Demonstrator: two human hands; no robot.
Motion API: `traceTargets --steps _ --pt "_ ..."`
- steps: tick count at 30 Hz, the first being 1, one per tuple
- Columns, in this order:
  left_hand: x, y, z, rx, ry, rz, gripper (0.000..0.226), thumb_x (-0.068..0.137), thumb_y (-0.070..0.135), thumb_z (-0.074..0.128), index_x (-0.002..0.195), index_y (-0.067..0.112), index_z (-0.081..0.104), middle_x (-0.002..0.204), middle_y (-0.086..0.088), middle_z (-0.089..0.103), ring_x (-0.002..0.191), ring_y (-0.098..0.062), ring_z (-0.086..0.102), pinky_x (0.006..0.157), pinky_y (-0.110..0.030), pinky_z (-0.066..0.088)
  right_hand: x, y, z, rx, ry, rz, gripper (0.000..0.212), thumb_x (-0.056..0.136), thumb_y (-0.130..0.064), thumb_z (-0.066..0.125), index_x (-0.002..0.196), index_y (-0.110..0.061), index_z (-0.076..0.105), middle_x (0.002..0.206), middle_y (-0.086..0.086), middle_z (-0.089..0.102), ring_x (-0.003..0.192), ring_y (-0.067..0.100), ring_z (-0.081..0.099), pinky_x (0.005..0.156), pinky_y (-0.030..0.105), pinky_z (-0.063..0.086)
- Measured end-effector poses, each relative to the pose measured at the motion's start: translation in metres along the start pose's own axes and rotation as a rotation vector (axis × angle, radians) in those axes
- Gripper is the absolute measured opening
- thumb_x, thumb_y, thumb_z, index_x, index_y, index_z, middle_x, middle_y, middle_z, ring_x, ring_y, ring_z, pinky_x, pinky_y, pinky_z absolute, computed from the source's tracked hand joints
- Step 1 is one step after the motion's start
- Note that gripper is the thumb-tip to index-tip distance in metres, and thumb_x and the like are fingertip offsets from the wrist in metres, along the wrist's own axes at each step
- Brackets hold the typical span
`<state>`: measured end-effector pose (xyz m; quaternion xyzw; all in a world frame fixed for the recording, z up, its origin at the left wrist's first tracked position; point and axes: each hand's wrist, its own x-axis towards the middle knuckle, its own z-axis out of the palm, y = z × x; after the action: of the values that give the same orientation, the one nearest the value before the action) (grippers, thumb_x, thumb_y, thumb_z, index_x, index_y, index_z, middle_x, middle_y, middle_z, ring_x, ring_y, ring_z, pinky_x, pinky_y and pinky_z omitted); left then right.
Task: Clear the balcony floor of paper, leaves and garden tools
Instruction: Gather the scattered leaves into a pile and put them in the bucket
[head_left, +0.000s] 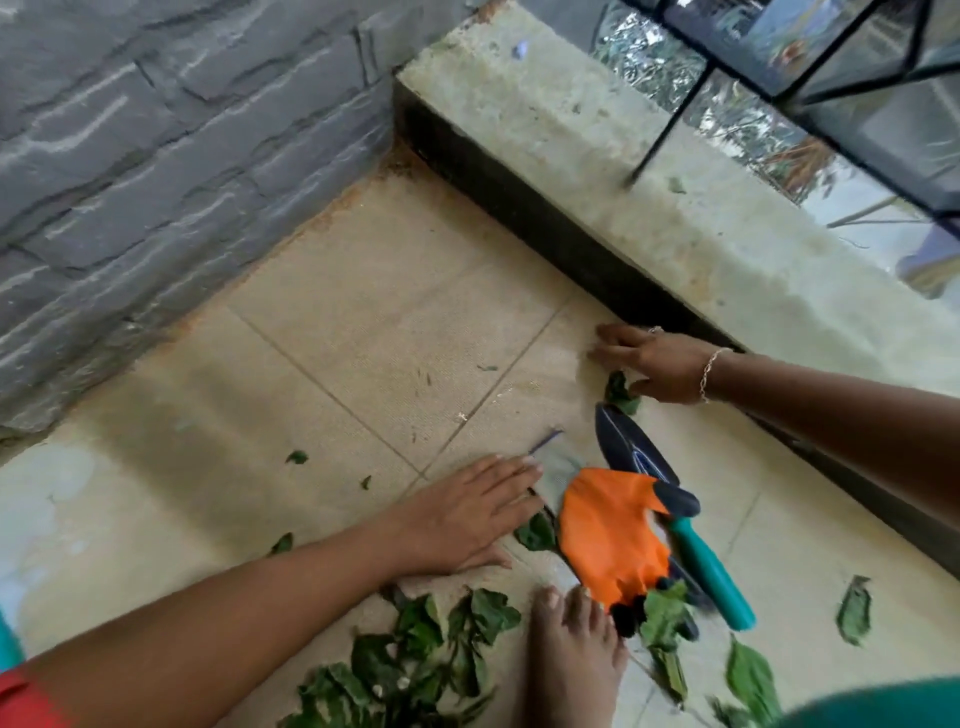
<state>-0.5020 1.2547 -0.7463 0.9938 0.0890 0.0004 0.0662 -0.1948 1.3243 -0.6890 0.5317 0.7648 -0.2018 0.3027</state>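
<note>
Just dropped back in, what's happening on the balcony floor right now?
A person is bent over the tiled floor, clearing it by hand. The left hand lies flat on the tile beside an orange glove. The right hand reaches along the kerb, fingers on the floor next to a loose leaf. Neither plainly grips anything. A teal-handled trowel lies partly under the glove, and a pile of leaves sits by the person's bare foot.
</note>
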Motion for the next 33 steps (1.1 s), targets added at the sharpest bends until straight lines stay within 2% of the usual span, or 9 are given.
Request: traceTargets --steps 4,11,15,20,23,25,28,30,33 --pt "0.028 -0.001 -0.007 -0.009 0.031 0.01 0.062 0.089 0.052 0.025 0.135 0.013 0.041 0.142 -0.016 0.044 0.134 -0.029 0.039 0.11 -0.04 0.027 -0.025 -0.019 0.025 0.078 0.079 0.077 0.063 0.087 -0.028 0.061 0.143 -0.024 0.032 0.152 0.01 0.018 0.132 0.028 0.034 0.101 0.037 0.043" --pt "0.04 -0.015 -0.004 0.001 0.071 0.06 0.055 0.087 0.046 0.033 0.129 0.012 0.046 0.139 -0.017 0.047 0.132 -0.032 0.042 0.107 -0.042 0.034 -0.032 -0.032 0.031 0.158 0.305 0.147 0.029 0.094 -0.017 0.048 0.121 -0.013 0.057 0.118 0.011 0.052 0.104 0.024 0.052 0.081 0.033 0.049" --pt "0.032 -0.032 -0.003 0.029 0.122 -0.042 0.046 0.088 0.04 0.034 0.121 0.012 0.051 0.124 -0.014 0.06 0.118 -0.029 0.056 0.101 -0.043 0.042 -0.042 -0.052 0.009 0.42 0.436 0.26 0.013 0.082 -0.004 0.061 0.093 -0.008 0.067 0.102 0.009 0.06 0.094 0.024 0.059 0.075 0.026 0.046" --pt "0.019 -0.061 0.001 -0.011 0.109 -0.243 0.046 0.09 0.031 0.034 0.117 0.007 0.062 0.121 -0.016 0.061 0.113 -0.032 0.059 0.098 -0.046 0.043 -0.068 -0.156 0.018 0.835 0.106 -0.248 0.043 0.077 0.001 0.064 0.119 -0.009 0.06 0.131 0.014 0.05 0.121 0.021 0.047 0.093 0.009 0.034" --pt "0.02 -0.066 0.001 -0.031 0.109 -0.257 0.046 0.09 0.032 0.033 0.118 0.009 0.061 0.124 -0.015 0.06 0.115 -0.031 0.057 0.099 -0.044 0.043 -0.083 -0.182 0.045 0.628 -0.067 -0.23 0.064 0.085 -0.006 0.054 0.143 -0.018 0.031 0.154 0.017 0.01 0.141 0.027 0.02 0.111 0.025 0.025" --pt "0.02 -0.064 0.0 -0.031 0.122 -0.253 0.046 0.09 0.032 0.033 0.118 0.01 0.061 0.124 -0.014 0.06 0.115 -0.03 0.058 0.099 -0.042 0.043 -0.093 -0.195 0.059 0.572 -0.235 -0.315 0.07 0.084 -0.011 0.053 0.147 -0.019 0.023 0.156 0.015 0.006 0.141 0.031 0.019 0.113 0.039 0.026" --pt "0.019 -0.063 0.001 -0.022 0.136 -0.264 0.046 0.089 0.033 0.034 0.117 0.01 0.062 0.123 -0.013 0.06 0.115 -0.029 0.058 0.098 -0.041 0.044 -0.096 -0.201 0.058 0.755 -0.225 -0.45 0.062 0.08 -0.013 0.051 0.14 -0.019 0.038 0.151 0.006 0.029 0.136 0.027 0.034 0.109 0.039 0.032" --pt "0.019 -0.064 0.002 -0.034 0.143 -0.273 0.045 0.089 0.034 0.034 0.116 0.009 0.061 0.123 -0.014 0.06 0.115 -0.03 0.058 0.098 -0.042 0.044 -0.089 -0.193 0.051 0.802 -0.148 -0.386 0.061 0.079 -0.001 0.049 0.138 -0.015 0.042 0.151 0.01 0.027 0.137 0.024 0.031 0.108 0.022 0.026" --pt "0.02 -0.064 0.003 -0.023 0.157 -0.227 0.043 0.089 0.034 0.035 0.118 0.01 0.056 0.124 -0.015 0.059 0.116 -0.031 0.057 0.099 -0.043 0.043 -0.079 -0.18 0.044 0.71 -0.07 -0.343 0.062 0.083 0.0 0.051 0.14 -0.018 0.037 0.154 0.01 0.016 0.14 0.021 0.024 0.106 0.019 0.023"
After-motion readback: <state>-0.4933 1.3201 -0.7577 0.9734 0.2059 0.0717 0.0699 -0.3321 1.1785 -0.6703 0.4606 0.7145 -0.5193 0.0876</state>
